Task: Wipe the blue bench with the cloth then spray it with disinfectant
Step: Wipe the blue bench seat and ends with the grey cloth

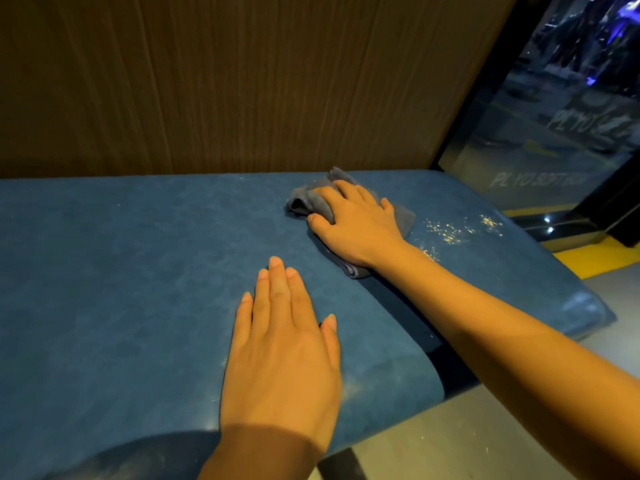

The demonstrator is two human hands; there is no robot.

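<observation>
The blue bench (121, 271) fills most of the view, its padded seat running left to right. A crumpled grey cloth (304, 197) lies on the seat toward the back right. My right hand (356, 225) lies on top of the cloth, fingers curled over its bunched edge and thumb against its near side. My left hand (280, 348) rests flat on the seat nearer the front edge, fingers straight and together, holding nothing. Pale crumbs (450, 232) are scattered on the seat just right of the cloth. No spray bottle is in view.
A brown wood-grain panel (242, 81) stands upright behind the bench. A dark glass window (554, 116) with a black frame is at the right. Grey floor (467, 438) lies below the seat's front edge, and a yellow strip (588, 258) runs beyond the bench's right end.
</observation>
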